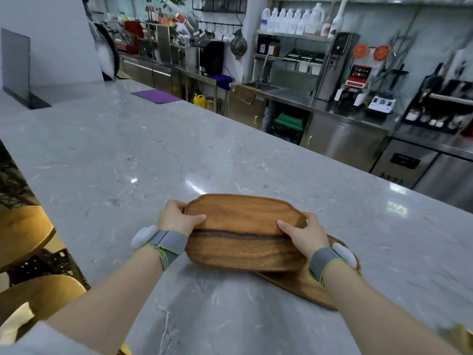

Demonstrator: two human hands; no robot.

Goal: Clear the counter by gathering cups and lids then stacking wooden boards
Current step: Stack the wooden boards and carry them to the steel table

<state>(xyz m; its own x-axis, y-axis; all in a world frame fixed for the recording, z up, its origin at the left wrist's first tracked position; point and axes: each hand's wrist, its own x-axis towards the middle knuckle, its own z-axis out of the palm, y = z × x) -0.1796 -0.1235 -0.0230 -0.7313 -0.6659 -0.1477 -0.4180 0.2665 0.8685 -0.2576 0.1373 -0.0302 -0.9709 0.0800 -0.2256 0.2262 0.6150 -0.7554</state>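
Two stacked wooden boards [243, 213] are held at the near middle of the grey marble counter [153, 155], their near edge lifted towards me. My left hand [176, 217] grips the left end, thumb on top. My right hand [303, 233] grips the right end the same way. Under the stack, a third wooden board [302, 283] lies flat on the counter, sticking out to the right beneath my right wrist. No cups or lids are in view.
A purple cloth [156, 96] lies at the counter's far edge. A grey upright stand [18, 70] is at the far left. Wooden stools [23, 234] stand below the counter's left edge. Steel kitchen units [358, 129] run behind the counter.
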